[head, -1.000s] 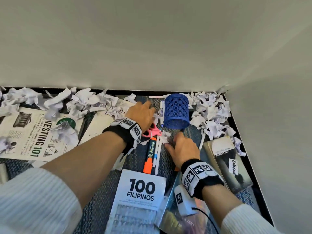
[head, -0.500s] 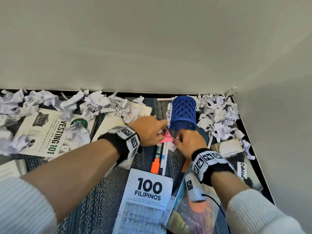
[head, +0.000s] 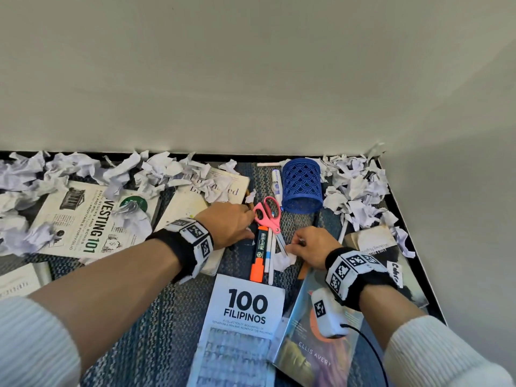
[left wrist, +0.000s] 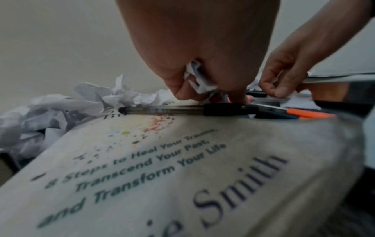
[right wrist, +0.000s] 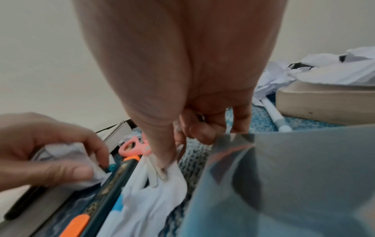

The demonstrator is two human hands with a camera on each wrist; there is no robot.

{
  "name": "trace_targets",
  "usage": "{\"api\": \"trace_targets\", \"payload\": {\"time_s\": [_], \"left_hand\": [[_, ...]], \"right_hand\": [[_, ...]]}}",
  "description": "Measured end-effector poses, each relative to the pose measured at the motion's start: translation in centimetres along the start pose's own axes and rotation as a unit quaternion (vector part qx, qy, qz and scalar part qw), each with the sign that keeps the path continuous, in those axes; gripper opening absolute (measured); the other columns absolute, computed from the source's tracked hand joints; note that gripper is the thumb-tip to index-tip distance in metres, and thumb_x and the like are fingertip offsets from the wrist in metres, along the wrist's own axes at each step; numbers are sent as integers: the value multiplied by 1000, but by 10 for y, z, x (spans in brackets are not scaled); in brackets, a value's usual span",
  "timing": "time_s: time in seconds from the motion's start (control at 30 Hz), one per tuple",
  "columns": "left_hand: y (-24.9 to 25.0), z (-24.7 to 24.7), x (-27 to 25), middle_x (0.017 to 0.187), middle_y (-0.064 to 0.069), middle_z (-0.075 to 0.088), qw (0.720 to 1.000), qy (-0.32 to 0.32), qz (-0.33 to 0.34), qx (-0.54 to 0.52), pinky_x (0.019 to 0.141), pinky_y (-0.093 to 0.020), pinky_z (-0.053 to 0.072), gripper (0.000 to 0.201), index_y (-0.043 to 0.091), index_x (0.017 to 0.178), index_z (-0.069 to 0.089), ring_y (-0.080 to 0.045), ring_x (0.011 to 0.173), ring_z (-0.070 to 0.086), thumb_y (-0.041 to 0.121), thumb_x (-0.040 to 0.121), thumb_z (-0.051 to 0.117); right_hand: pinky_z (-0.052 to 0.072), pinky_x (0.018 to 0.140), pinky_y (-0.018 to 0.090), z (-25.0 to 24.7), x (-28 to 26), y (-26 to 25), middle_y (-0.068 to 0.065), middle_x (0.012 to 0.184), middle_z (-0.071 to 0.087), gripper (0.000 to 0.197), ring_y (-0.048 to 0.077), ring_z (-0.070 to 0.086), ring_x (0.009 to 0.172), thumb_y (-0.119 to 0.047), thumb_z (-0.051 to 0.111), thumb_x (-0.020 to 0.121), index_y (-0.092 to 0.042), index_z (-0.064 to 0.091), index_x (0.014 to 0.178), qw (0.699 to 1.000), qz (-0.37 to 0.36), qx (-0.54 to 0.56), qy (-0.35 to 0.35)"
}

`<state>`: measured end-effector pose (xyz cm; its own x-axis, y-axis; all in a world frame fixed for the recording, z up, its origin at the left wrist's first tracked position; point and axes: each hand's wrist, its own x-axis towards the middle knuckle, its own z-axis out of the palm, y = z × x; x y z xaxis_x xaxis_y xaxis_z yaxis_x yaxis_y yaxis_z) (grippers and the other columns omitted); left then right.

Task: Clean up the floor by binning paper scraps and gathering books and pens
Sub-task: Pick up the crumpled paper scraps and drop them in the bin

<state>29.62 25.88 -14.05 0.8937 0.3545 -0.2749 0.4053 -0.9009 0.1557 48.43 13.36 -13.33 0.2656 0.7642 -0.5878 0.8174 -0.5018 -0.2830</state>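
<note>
My left hand (head: 231, 224) grips crumpled paper scraps (left wrist: 198, 78) in its curled fingers, just left of the pink scissors (head: 268, 213). It hovers over a cream book (left wrist: 182, 160) that has a black pen (left wrist: 182, 109) lying on it. My right hand (head: 307, 244) has curled fingers. Its thumb tip touches the scissor blades (right wrist: 160, 173), which lie over a white scrap (head: 282, 261). An orange-capped marker (head: 258, 255) and white pens (head: 269, 255) lie between the hands. A blue pen cup (head: 301, 189) lies on its side behind them.
Crumpled paper (head: 357, 191) is piled along the wall and in the right corner. More scraps (head: 83, 169) are strewn over the Investing 101 book (head: 89, 222). The 100 Filipinos book (head: 243, 317), an Ellis Avery book (head: 315, 353) and a dark book (head: 385, 255) lie on the blue carpet.
Half a second ago both hands met at the pink scissors. Now they are apart: the right hand has drawn back toward me and the scissors lie uncovered on the pens.
</note>
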Motion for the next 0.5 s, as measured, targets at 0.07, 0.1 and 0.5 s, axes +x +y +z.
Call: {"api": "trace_targets", "payload": {"time_s": [0.07,0.1,0.5], "left_hand": [[6,3,-2,114,-9,57,999,-31,5,31,72,-36,45,44,8,122,50,-29,97,61,45,99,44],[8,5,-3,114,-10,57,998,-43,7,45,72,-37,47,45,8,125,48,-30,97,61,44,99,46],[7,-15,-1,108,-10,49,991,87,-88,-46,75,-42,54,28,4,115,49,-26,80,59,22,104,29]], "right_hand": [[40,71,26,-4,-5,1,3,82,62,25,23,59,85,-35,58,93,-20,52,74,1000,5,-11,4],[41,73,27,-6,-6,1,8,91,64,23,25,60,89,-32,52,96,-16,53,81,999,4,-22,23],[54,67,44,-20,-18,-15,2,67,38,23,20,49,64,-8,45,93,-11,37,72,912,-3,320,255]]}}
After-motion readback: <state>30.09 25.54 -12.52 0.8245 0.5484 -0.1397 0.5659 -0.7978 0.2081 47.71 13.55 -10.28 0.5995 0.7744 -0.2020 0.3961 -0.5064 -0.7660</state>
